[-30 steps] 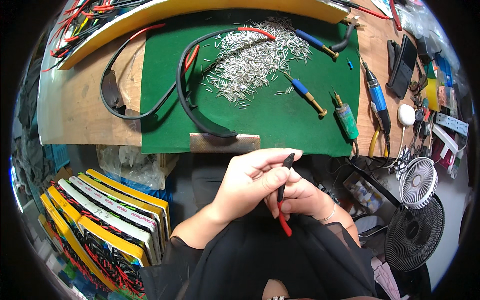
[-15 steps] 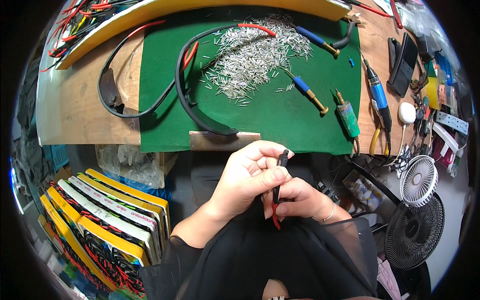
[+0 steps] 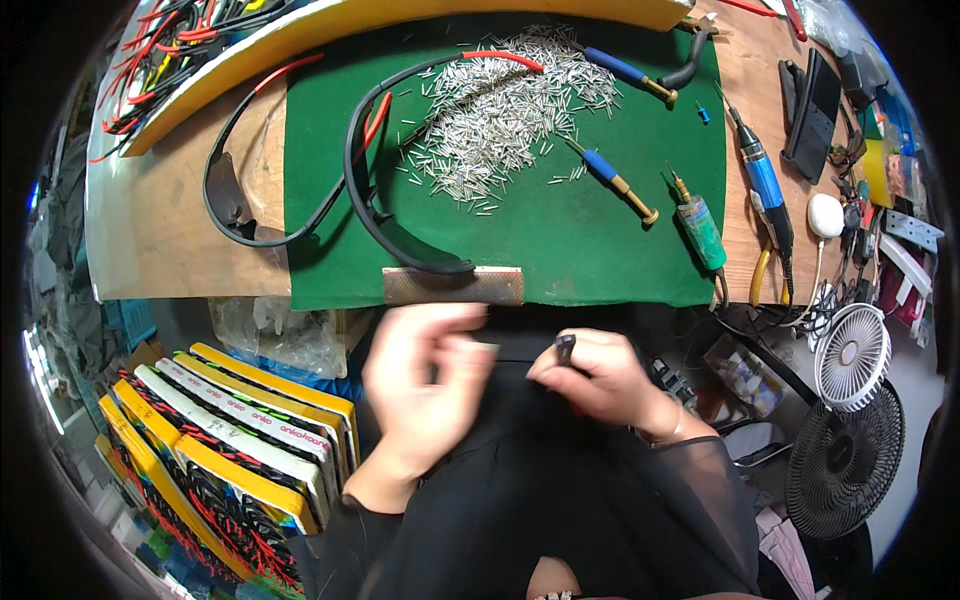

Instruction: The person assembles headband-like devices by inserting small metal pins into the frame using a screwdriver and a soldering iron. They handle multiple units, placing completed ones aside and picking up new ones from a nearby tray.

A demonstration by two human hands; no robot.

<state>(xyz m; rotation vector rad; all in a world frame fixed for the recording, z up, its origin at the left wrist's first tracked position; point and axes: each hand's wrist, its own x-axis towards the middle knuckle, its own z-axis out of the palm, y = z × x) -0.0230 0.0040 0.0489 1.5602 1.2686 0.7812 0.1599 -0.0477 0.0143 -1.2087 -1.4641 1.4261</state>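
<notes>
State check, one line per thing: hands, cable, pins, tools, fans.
Left hand: blurred, fingers apart, grip unclear.
Right hand: closed on black cable end, upright.
Pins: loose heap on green mat.
Blue tool: lying flat on mat.
White fan: blade motion cannot be told.
Black fan: blade motion cannot be told.
</notes>
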